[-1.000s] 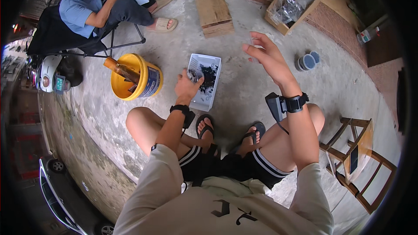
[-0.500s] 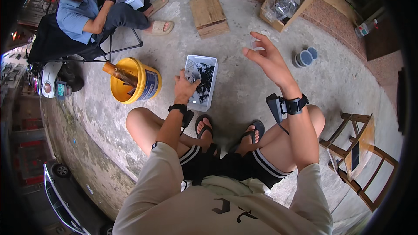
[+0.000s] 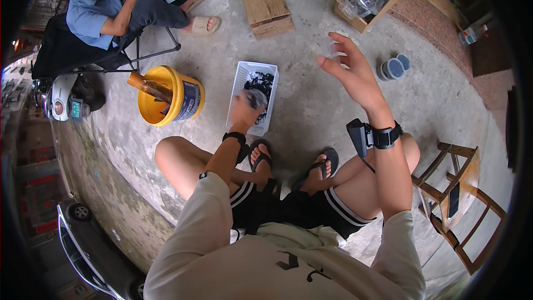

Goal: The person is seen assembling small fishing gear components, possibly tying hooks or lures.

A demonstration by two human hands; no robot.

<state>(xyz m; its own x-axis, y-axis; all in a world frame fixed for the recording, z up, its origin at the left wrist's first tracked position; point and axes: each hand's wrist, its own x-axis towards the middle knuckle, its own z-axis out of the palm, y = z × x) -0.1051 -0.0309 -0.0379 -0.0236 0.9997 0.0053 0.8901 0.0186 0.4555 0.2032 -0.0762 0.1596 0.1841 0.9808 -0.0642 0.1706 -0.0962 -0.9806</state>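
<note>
My left hand [image 3: 245, 113], smeared by motion, is closed around a small clear plastic cup [image 3: 257, 99] over the white plastic basket [image 3: 240, 75]. Small black parts [image 3: 260, 80] lie heaped in the basket, partly hidden behind the cup. Whether the cup has anything inside is too blurred to tell. Raised to the right, above the concrete floor, my right hand [image 3: 354, 75] pinches a thin translucent piece [image 3: 335, 50] that looks like a round lid, between thumb and fingers.
A yellow bucket [image 3: 145, 105] with wooden pieces stands left of the basket. Lidded round tubs [image 3: 394, 68] sit at right, near a wooden stool [image 3: 463, 189]. Behind are a wooden box [image 3: 265, 3], a cardboard box [image 3: 377, 8] and a seated person [image 3: 97, 14] holding a basket.
My left hand has shifted slightly right with the cup, which now looks tilted and blurred. My right hand sits slightly higher and further right, still pinching the translucent piece.
</note>
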